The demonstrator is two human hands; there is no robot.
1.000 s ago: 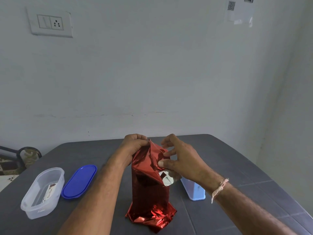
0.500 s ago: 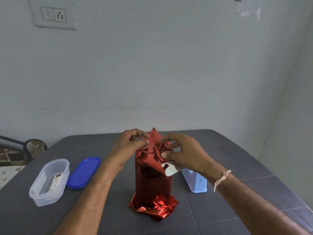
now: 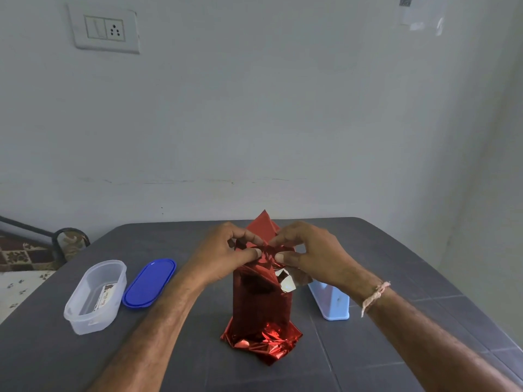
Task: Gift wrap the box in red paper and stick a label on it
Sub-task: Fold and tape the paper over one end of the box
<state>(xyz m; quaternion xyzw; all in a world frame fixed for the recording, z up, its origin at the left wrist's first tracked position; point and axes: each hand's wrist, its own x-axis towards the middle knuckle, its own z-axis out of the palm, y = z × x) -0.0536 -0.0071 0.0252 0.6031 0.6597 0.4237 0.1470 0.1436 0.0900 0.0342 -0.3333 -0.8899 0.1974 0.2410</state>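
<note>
Crumpled red paper (image 3: 263, 342) flares on the table (image 3: 184, 357) at the foot of the upright wrapped box (image 3: 260, 305) — up top, left hand (image 3: 223, 257) and right hand (image 3: 312, 257) each pinch the gathered paper, thumbs nearly meeting — a pointed flap (image 3: 264, 224) stands just behind.

Shiny red paper (image 3: 259, 306), blue lid (image 3: 149, 282)
</note>
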